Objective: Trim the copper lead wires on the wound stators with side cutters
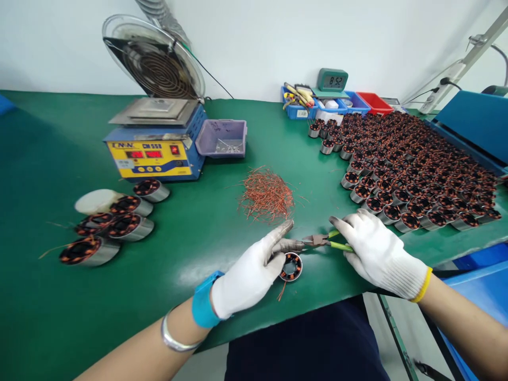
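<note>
My right hand (375,251), in a white glove with a yellow cuff, is closed on diagonal cutters (317,241) with green handles. The cutters' metal jaws point left and reach the fingertips of my left hand (254,270). That hand is also gloved, with its index finger stretched forward and its lower fingers against the left side of a small motor stator (291,268). The stator is a silver ring with a black core and copper windings, and copper wire ends hang from its near side. Just beyond my hands lies a heap of copper wire clippings (266,194).
Many stators (416,164) crowd the right of the green table (190,222); several more (89,250) lie at left. A yellow-fronted solder pot (153,156) stands beside a purple tray (221,138) and a fan (154,66). Bins (373,103) and a clock (332,80) line the back.
</note>
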Demonstrator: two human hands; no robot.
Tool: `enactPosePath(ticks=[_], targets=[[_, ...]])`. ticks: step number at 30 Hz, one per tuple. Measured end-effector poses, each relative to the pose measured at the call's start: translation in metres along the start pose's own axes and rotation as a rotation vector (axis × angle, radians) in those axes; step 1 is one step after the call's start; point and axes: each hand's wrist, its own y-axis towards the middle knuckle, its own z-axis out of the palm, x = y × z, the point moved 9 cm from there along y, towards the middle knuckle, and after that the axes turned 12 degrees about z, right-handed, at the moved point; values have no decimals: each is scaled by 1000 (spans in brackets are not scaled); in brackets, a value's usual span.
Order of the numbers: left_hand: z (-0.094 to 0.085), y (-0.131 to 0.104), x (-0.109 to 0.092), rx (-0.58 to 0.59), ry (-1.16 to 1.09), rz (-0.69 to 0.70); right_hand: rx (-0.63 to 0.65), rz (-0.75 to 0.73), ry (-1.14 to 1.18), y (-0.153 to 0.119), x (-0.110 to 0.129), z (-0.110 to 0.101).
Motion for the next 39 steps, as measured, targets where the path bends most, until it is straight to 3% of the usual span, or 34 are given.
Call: enactPosePath(ticks=[8, 17, 21, 27, 39], targets=[[1, 1, -3, -3, -13, 27, 27, -42, 2, 9, 12, -4], [3, 0, -5, 2, -15, 39, 183, -19, -61, 16, 14, 9], [3, 0, -5, -3, -6, 41, 165, -12, -119, 18, 10, 4], [6, 1, -8, 2, -70, 91, 124, -146, -113, 27, 23, -8], [4, 0, -9, -17, -26, 132, 155, -168, -216, 36, 32, -24]])
